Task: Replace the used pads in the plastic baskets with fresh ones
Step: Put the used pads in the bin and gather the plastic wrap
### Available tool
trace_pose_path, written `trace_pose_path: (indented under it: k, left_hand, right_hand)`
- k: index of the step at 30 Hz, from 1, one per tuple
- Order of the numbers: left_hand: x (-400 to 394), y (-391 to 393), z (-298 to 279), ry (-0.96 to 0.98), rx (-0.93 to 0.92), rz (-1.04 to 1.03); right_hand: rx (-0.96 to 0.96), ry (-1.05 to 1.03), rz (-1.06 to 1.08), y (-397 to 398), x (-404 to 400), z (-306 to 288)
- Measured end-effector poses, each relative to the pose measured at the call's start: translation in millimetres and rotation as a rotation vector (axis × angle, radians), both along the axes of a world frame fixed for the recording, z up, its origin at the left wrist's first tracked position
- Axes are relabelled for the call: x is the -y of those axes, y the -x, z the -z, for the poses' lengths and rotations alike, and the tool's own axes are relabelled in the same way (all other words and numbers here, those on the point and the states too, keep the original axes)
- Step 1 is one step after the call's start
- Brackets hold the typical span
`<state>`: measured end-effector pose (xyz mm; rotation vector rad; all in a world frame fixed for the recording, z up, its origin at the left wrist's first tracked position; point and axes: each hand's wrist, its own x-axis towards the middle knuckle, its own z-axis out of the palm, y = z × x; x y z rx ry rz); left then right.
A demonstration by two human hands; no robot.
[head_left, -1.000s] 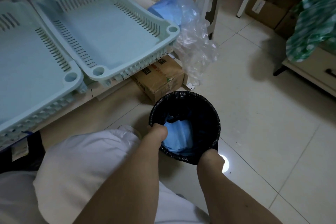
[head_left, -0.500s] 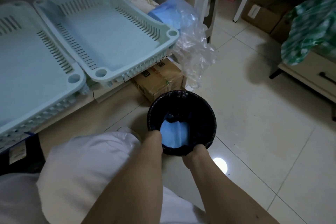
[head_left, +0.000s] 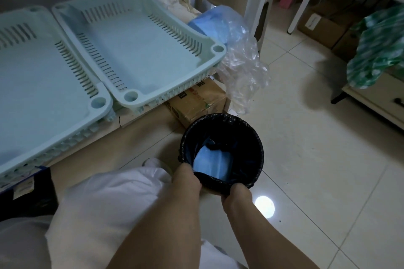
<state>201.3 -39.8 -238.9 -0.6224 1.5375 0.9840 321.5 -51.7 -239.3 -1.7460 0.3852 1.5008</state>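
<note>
Two hands at the bin's near rim.
Left hand (head_left: pixel 187 178) and right hand (head_left: pixel 236 195) pinch the black liner (head_left: pixel 251 137); blue used pad (head_left: pixel 213 165) stands upright inside.

A: Where does the single head view look from?
B: From above, angled forward and down, close over the bin (head_left: pixel 222 155) on the tiled floor (head_left: pixel 317 159), baskets (head_left: pixel 135 50) at left.

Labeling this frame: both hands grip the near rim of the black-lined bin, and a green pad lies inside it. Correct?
Not quite. The pad in the bin is blue, not green, as the head view shows. The rest holds: the left hand and the right hand both grip the near rim of the black liner.
</note>
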Motion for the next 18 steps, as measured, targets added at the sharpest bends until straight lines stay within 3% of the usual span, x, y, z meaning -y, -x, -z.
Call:
trace_pose_path:
  k: [2,5,7,12,15,18]
  left_hand:
    - [-11,13,39,-0.088,-0.025,-0.130]
    - [-19,18,25,-0.151,-0.057,-0.188]
    - [-18,11,-15,-0.220,-0.051,-0.115]
    - [-27,18,-38,-0.249,-0.148,0.059]
    - [-36,26,-34,-0.169,-0.339,0.245]
    - [-32,23,-25,0.024,-0.552,0.530]
  right_hand:
    - [0.026,-0.005,-0.117,1,1,2]
    - [0.149,-0.024,-0.293,-4,-2,5]
    - [0.221,-0.063,-0.415,-6,1,1]
    - [0.390,-0.003,-0.470,-22,-9,7]
    - [0.621,0.147,-0.568,-33,-15,7]
    - [0.714,0.108,-0.619,-38,-17,7]
